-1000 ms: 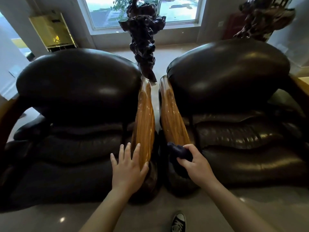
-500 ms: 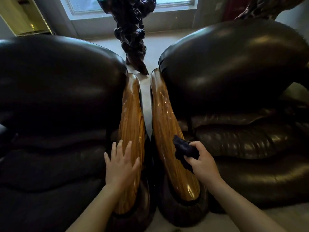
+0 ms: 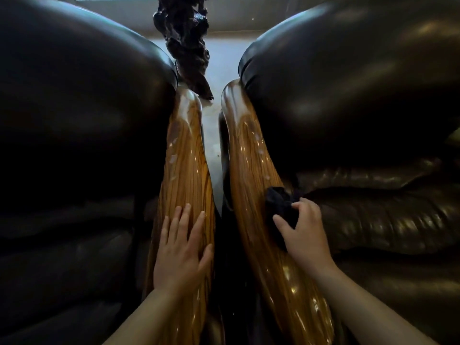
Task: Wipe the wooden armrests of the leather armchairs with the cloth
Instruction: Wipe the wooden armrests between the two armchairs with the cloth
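Two dark leather armchairs stand side by side, the left armchair [image 3: 74, 115] and the right armchair [image 3: 361, 90]. Between them run two glossy wooden armrests. My left hand [image 3: 181, 250] lies flat, fingers spread, on the left chair's armrest [image 3: 184, 155]. My right hand [image 3: 303, 232] is closed on a crumpled dark cloth [image 3: 280, 202] and presses it against the inner side of the right chair's armrest [image 3: 249, 155], about halfway along. Pale smudges show on the far parts of both armrests.
A dark carved wooden sculpture [image 3: 186, 38] stands on the pale floor [image 3: 224, 61] behind the narrow gap between the chairs. The right chair's seat cushion [image 3: 388, 215] bulges close beside my right hand. A wall base runs along the top.
The view has closed in on the armrests. My right hand has carried the cloth from the front end of the right armrest up toward its middle. My left hand stays flat on the left armrest.
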{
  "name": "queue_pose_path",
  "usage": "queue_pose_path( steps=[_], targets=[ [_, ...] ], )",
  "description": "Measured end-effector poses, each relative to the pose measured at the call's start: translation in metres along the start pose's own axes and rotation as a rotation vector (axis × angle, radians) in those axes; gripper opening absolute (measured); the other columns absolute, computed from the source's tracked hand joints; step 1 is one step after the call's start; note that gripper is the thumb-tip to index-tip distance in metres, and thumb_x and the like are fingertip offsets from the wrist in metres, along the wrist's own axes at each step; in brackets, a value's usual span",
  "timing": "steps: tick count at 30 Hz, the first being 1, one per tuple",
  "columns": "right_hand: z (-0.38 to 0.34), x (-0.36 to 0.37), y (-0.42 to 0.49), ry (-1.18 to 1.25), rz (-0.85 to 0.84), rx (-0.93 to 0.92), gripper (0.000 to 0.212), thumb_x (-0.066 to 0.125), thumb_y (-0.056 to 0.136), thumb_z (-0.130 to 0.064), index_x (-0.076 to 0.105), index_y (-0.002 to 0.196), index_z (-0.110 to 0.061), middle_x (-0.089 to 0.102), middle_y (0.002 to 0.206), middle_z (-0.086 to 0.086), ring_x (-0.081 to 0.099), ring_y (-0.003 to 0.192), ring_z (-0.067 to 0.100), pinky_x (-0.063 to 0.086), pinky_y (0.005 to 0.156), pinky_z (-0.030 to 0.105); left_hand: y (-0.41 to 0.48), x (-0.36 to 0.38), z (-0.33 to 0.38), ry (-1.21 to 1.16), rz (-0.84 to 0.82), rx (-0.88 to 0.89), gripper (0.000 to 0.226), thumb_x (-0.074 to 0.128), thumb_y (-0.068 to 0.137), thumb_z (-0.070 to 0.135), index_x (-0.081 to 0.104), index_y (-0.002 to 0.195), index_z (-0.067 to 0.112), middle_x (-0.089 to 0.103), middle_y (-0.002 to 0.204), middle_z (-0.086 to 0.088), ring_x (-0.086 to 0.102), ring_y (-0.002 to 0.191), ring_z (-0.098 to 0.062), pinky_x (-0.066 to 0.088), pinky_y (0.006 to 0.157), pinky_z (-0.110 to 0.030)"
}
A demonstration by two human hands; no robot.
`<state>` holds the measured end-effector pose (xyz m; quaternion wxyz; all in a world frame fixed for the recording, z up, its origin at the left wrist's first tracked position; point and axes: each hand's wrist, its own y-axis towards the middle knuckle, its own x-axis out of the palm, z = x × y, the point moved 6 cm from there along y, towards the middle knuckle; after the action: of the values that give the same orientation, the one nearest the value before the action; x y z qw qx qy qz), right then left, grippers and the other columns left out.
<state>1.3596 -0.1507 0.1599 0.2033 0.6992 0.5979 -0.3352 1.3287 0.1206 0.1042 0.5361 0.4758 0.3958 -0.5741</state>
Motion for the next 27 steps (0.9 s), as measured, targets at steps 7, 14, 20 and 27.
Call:
queue_pose_path(
  steps=[7, 14, 20, 27],
  targets=[
    [0.009, 0.022, 0.017, -0.13, -0.079, -0.271, 0.063, 0.064, 0.096, -0.031, 0.038, 0.153, -0.024, 0.024, 0.166, 0.001, 0.015, 0.154, 0.021, 0.022, 0.123, 0.052, 0.0, -0.003, -0.002, -0.089, 0.059, -0.012, 0.067, 0.04, 0.091, 0.045, 0.023, 0.154, 0.028, 0.014, 0.165, 0.0, 0.006, 0.152, -0.019, 0.005, 0.123, -0.048],
    [-0.025, 0.025, 0.083, 0.006, 0.044, -0.245, 0.047, 0.058, 0.099, -0.033, 0.048, 0.144, -0.027, 0.039, 0.16, -0.001, 0.03, 0.149, 0.022, 0.028, 0.12, 0.051, -0.001, -0.005, -0.006, -0.105, 0.083, -0.08, 0.064, 0.04, 0.091, 0.04, 0.027, 0.153, 0.026, 0.019, 0.163, 0.0, 0.009, 0.152, -0.019, 0.01, 0.121, -0.054],
    [-0.001, 0.041, 0.028, -0.29, -0.046, -0.508, 0.052, 0.065, 0.094, -0.026, 0.049, 0.144, -0.029, 0.038, 0.161, -0.002, 0.022, 0.154, 0.019, 0.022, 0.123, 0.051, -0.001, -0.007, -0.004, -0.109, 0.094, -0.066, 0.063, 0.038, 0.092, 0.041, 0.027, 0.152, 0.024, 0.021, 0.163, -0.003, 0.01, 0.152, -0.021, 0.012, 0.121, -0.055],
    [-0.016, 0.04, 0.068, -0.227, -0.013, -0.306, 0.049, 0.058, 0.099, -0.037, 0.048, 0.146, -0.023, 0.033, 0.163, 0.0, 0.018, 0.154, 0.02, 0.022, 0.123, 0.052, 0.028, -0.023, -0.002, -0.089, 0.098, -0.082, 0.055, 0.038, 0.091, 0.05, 0.044, 0.135, 0.016, 0.039, 0.14, -0.01, 0.037, 0.134, -0.033, 0.032, 0.112, -0.053]
  ],
)
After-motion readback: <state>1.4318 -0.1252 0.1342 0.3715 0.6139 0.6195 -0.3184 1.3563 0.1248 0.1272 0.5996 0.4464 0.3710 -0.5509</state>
